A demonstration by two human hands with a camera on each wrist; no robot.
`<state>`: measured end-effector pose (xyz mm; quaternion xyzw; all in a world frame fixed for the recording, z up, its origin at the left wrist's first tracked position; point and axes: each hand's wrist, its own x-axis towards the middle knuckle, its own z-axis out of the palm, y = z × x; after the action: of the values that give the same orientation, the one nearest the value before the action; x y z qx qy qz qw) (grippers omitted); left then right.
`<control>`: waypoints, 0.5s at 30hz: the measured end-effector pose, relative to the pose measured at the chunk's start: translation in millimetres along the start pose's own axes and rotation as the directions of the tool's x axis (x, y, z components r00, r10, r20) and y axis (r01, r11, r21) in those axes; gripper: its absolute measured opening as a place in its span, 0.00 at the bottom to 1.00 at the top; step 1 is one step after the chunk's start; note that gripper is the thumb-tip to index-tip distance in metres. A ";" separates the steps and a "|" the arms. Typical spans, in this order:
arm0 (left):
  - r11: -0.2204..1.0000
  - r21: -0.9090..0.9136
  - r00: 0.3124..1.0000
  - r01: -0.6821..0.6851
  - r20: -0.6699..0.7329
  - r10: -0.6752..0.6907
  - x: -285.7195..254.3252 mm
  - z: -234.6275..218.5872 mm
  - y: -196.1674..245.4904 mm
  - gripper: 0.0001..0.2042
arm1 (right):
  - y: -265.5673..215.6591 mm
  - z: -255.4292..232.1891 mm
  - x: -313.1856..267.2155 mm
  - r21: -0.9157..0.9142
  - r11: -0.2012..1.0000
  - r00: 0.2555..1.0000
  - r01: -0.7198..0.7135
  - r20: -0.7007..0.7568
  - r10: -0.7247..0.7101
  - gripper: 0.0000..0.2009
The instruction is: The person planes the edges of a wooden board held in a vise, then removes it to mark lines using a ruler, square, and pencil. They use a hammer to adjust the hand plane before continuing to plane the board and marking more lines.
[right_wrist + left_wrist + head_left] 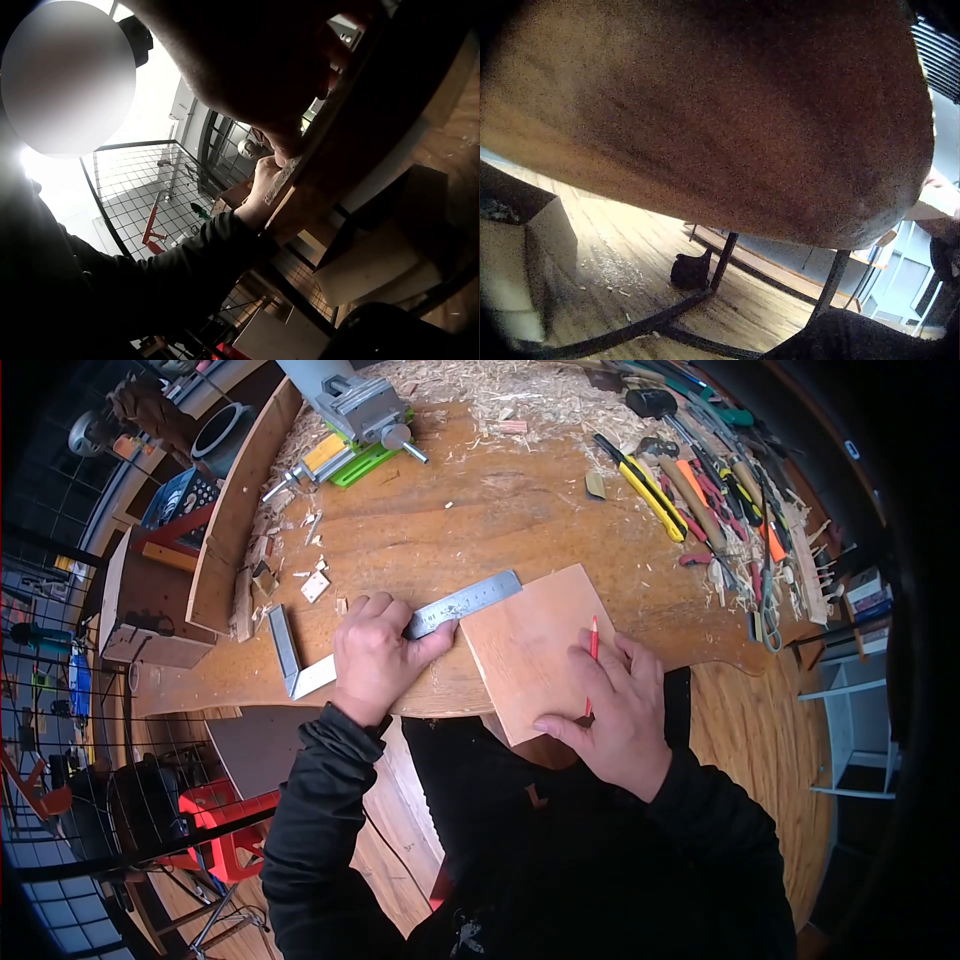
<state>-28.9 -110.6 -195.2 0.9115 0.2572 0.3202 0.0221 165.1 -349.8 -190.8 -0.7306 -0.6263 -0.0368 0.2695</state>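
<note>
You are sitting or standing close to the workbench, and the wooden board is lying at its near edge, turned at an angle, with one corner reaching out past the bench toward your body. This overhang is probably giving your thumb a place at the board's border.

Your left hand is gripping the blade of the steel square: the fingers are curling over it, and the thumb is stretching toward the board's nearest corner. The blade is running along the board's far left edge, seemingly touching it, so I am judging that the hand is steadying the metal against slipping. The dark stock is resting on the bench, left of your hand.

Your right hand is holding the red pencil among its fingers, pointing away from you, while the same hand is spreading over the board and the thumb is pressing near the edge. It seems you are keeping the pencil there so the hand can also control the wood. Whether fingers are going under the board, I cannot tell.

Farther right, the yellow cutter is lying among other tools, well apart from the board.
</note>
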 end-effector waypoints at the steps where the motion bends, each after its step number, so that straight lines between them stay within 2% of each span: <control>1: 1.000 -0.002 1.000 0.000 0.000 0.000 -0.2 0.2 -0.4 0.18 | 0.0 0.0 0.0 0.001 1.000 1.000 0.001 -0.003 -0.001 0.37; 15: 1.000 -0.027 1.000 0.003 -0.022 -0.003 1.2 0.5 -0.6 0.19 | -0.1 -1.3 -0.2 -0.002 1.000 1.000 -0.005 0.012 0.005 0.37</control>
<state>-28.1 -109.4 -195.1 0.9071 0.2545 0.3336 0.0323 165.4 -350.6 -189.7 -0.7326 -0.6262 -0.0324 0.2648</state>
